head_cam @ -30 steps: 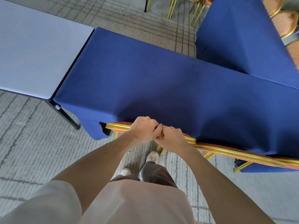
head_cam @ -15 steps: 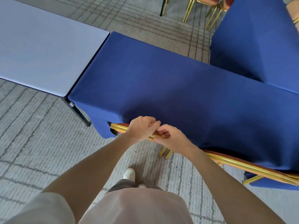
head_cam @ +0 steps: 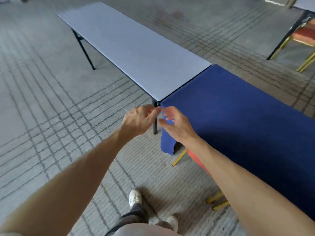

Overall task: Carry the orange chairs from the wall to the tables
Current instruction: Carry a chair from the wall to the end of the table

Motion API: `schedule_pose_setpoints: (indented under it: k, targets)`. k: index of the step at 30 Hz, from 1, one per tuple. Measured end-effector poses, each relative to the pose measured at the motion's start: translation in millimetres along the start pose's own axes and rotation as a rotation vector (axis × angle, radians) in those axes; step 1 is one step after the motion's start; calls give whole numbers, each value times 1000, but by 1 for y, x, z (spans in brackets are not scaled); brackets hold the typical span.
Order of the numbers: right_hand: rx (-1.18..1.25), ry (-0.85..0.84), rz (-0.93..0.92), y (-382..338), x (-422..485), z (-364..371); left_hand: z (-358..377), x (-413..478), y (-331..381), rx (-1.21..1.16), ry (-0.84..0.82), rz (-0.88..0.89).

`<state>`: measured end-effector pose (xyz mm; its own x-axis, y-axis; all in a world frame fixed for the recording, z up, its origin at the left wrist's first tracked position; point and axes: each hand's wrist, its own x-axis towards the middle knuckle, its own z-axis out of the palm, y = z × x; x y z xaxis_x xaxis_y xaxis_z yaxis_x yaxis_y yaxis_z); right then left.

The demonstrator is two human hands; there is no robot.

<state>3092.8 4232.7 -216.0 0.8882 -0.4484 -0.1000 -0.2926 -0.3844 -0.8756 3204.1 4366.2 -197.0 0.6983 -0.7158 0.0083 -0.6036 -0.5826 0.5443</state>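
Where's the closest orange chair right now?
Head view, lower right: the orange chair is tucked under the blue-clothed table, partly hidden by the right forearm.

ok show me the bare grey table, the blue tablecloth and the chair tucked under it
bare grey table (head_cam: 136,48), head view, middle of its top.
blue tablecloth (head_cam: 230,108), head view, flat top part.
chair (head_cam: 178,158), head view, gold leg below the cloth's corner.

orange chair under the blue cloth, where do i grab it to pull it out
Grip the orange chair by its upper orange edge, which shows past the blue cloth, coming from above on the open floor side. The seat is hidden under the cloth and the gold legs sit low at the floor.
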Motion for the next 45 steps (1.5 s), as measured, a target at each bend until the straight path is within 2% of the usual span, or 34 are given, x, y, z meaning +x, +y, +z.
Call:
schedule_pose_setpoints:
  k: [7,12,17,23,30,33,39,45]
  targets:
    - [-91,-126,-338,-149,58,145,-154,-67,-141,6,356,-268]
    - [-78,-241,-529,-275,77,300,-284,-147,-254,74,567,-396]
    - [-19,-425,-668,-390,54,459,-387,-262,-356,117,723,-580]
    - [-35,-647,-823,-484,2,627,-446,-412,-455,114,911,-850]
    - [-10,-829,-923,-559,-55,813,-499,-538,-564,159,960,-1126]
    - [23,-864,-931,-592,-67,897,-532,-576,-622,182,987,-1147]
    - [90,-889,-893,-677,-78,1050,-606,-645,-738,84,1022,-1174]
    - [113,-918,-911,-757,-97,1169,-695,-719,-834,47,1111,-1183]
